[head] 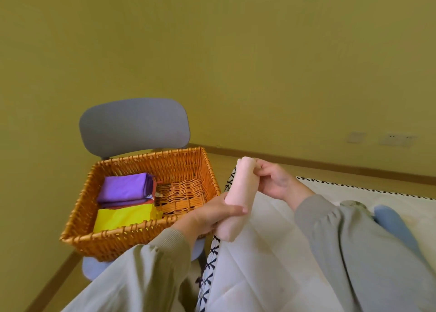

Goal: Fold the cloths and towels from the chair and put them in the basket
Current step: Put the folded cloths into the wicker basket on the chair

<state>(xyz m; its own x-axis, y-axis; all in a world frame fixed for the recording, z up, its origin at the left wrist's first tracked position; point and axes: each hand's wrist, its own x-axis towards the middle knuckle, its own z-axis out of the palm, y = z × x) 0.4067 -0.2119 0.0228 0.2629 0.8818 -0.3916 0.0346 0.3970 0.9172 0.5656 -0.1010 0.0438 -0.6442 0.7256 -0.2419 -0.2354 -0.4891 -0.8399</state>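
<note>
A folded pale pink towel is held up between both hands over the edge of a white quilted bed. My left hand grips its lower part from the left, thumb across the front. My right hand pinches its upper end. Left of the towel, a wicker basket sits on a blue-grey chair. Inside the basket lie a folded purple cloth on a reddish one, and a folded yellow cloth in front of them. The right half of the basket floor is bare wicker.
A yellow-green wall stands behind the chair, with sockets low at the right. A light blue item lies on the bed at the right. The bed edge has a black-patterned trim. Wooden floor shows at the lower left.
</note>
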